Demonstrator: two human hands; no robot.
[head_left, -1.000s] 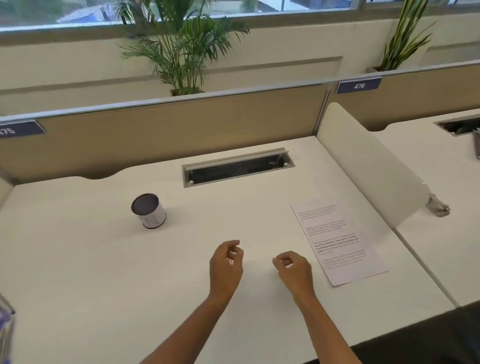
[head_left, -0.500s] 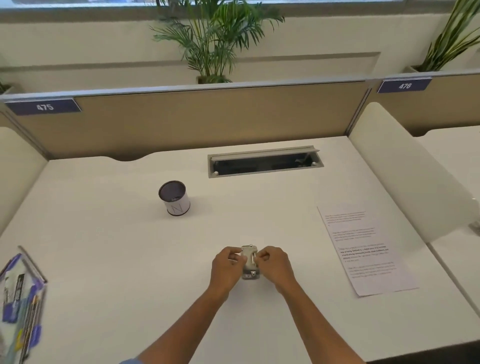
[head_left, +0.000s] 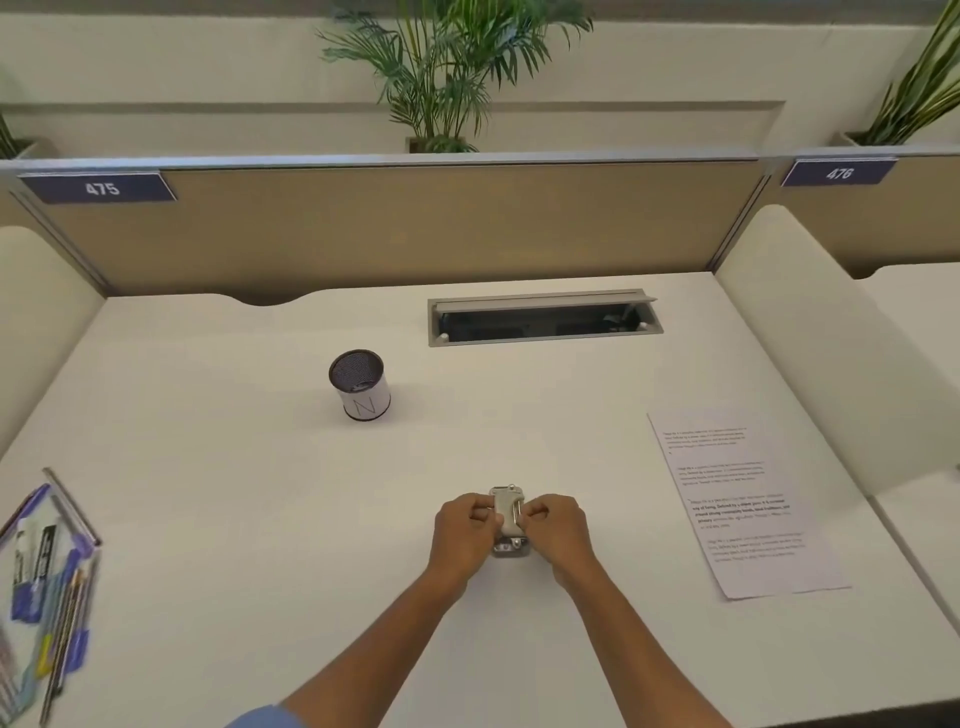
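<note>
A small grey-and-beige stapler-like device (head_left: 508, 517) lies on the white desk (head_left: 260, 519) near its front middle. My left hand (head_left: 462, 532) pinches its left side and my right hand (head_left: 558, 530) pinches its right side, fingers curled. The device's metal base shows below the hands. A printed sheet of paper (head_left: 743, 504) lies flat to the right. A mesh pen cup (head_left: 360, 384) with a white label stands upright at the back left.
A clear pouch of pens and markers (head_left: 41, 582) lies at the desk's left edge. An open cable tray (head_left: 543, 318) is set into the desk at the back. Partition panels close off the back and both sides.
A second ago both hands hovered apart with nothing in them; they came together on the small device. Over the last half second the hands stayed put, and the view shifted left.
</note>
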